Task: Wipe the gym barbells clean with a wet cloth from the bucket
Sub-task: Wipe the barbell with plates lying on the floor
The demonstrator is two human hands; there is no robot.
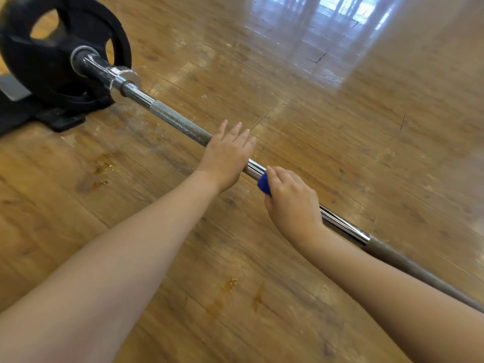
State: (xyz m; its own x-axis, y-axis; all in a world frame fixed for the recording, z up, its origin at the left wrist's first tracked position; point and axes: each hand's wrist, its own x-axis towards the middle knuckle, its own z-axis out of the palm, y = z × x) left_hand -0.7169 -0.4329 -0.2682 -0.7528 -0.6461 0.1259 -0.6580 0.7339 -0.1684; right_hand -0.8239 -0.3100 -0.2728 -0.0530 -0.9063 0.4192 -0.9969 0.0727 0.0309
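Two hands work on one barbell (180, 121) that lies across the wooden floor (340, 127), running from upper left to lower right. Your left hand (226, 158) rests flat on the bar with fingers straight, at the end of the knurled grip. Your right hand (290, 203), just beside it, curls around a blue cloth (264, 184) wrapped on the shiny middle stretch. Only an open palm steadies the bar, so it could roll under a hard stroke. Amber wet patches (100, 174) mark the floor near your arms and look slippery if you shift position. A black weight plate (52, 53) at the far end sits against a dark base (47, 117) and would block the cloth there. No bucket is in view.
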